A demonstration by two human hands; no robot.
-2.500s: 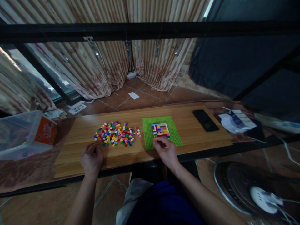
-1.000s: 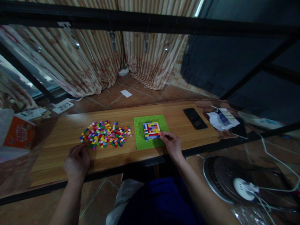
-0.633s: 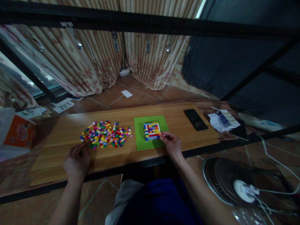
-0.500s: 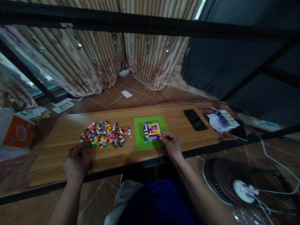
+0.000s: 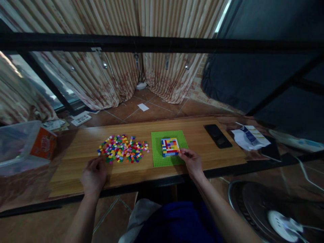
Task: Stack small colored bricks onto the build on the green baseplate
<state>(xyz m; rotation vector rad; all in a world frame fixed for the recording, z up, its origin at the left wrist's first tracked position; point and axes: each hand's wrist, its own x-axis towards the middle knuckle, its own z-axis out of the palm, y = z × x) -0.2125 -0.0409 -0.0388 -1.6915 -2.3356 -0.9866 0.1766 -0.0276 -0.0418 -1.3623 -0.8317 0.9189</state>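
Observation:
A green studded baseplate (image 5: 158,158) lies on the wooden table (image 5: 76,158), with a square patch of many-coloured small bricks (image 5: 169,147) built on it. My right hand (image 5: 192,161) rests at the near right corner of that patch, fingers curled and pinched against its edge. To the left lies a loose pile of small coloured bricks (image 5: 123,153). My left hand (image 5: 93,176) rests on the table just in front of the pile's left end, fingers curled under; whether it holds a brick is hidden.
A black phone (image 5: 218,135) lies right of the baseplate, then white paper packaging (image 5: 249,137). A clear plastic tub (image 5: 15,148) with an orange box (image 5: 43,144) sits at the far left. A floor fan (image 5: 273,216) stands lower right. A black bar (image 5: 162,44) crosses overhead.
My right hand has slid from the near edge of the brick patch to its right corner. My left hand stays by the pile. The view has shifted slightly.

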